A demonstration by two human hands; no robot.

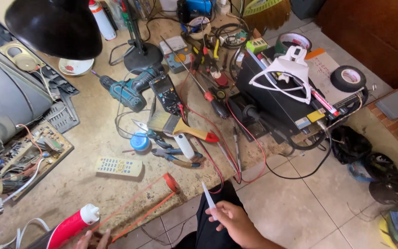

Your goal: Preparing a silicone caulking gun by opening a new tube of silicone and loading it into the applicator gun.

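While the right hand (pixel 233 221) pinches a thin white strip (pixel 208 199) between thumb and fingers over the tiled floor (pixel 300 207), the left hand (pixel 93 240) shows only its fingertips at the near edge, touching an orange-red frame (pixel 137 210) that lies on the tabletop (pixel 84 170); how far that hand is open cannot be told. Just left of it lies a red tube with a white cap (pixel 72 223). Farther away rest a remote (pixel 118 166), pliers (pixel 176 157), a brush (pixel 183 127) and a green drill (pixel 130 90).
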